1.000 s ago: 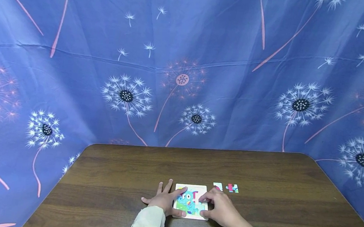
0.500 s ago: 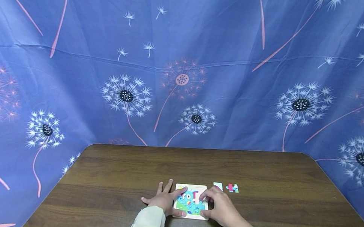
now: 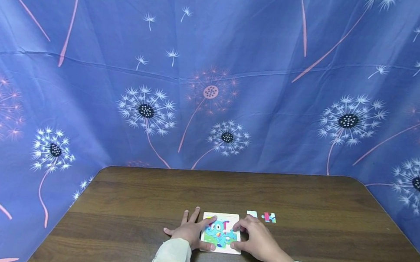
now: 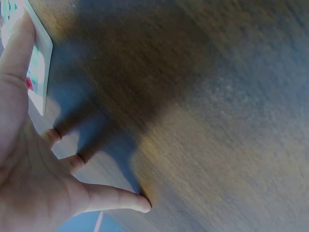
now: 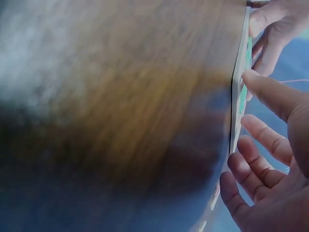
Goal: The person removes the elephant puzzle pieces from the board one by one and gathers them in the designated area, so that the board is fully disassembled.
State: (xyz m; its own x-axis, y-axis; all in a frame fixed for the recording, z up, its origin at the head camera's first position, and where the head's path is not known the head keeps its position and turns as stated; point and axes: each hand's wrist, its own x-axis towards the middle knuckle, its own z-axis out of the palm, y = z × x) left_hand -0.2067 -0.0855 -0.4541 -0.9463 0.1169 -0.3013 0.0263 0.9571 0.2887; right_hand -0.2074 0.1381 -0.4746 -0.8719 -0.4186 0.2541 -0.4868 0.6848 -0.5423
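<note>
On the worktop (image 3: 137, 209), the puzzle tray (image 3: 228, 216) holds a blue-creature picture (image 3: 221, 239). The left hand (image 3: 189, 232), grip spread apart, rests on its left side; the right hand (image 3: 258, 242), thumb and fingers apart, touches its right. Two loose pieces (image 3: 270, 217) lie beyond.

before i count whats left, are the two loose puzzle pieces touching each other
Apart: the head view shows a strip of table between the mostly white piece and the partly red piece.

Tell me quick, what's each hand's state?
Left hand: open, touching the puzzle board.
Right hand: touching it too; can't tell whether it grips anything.
</note>
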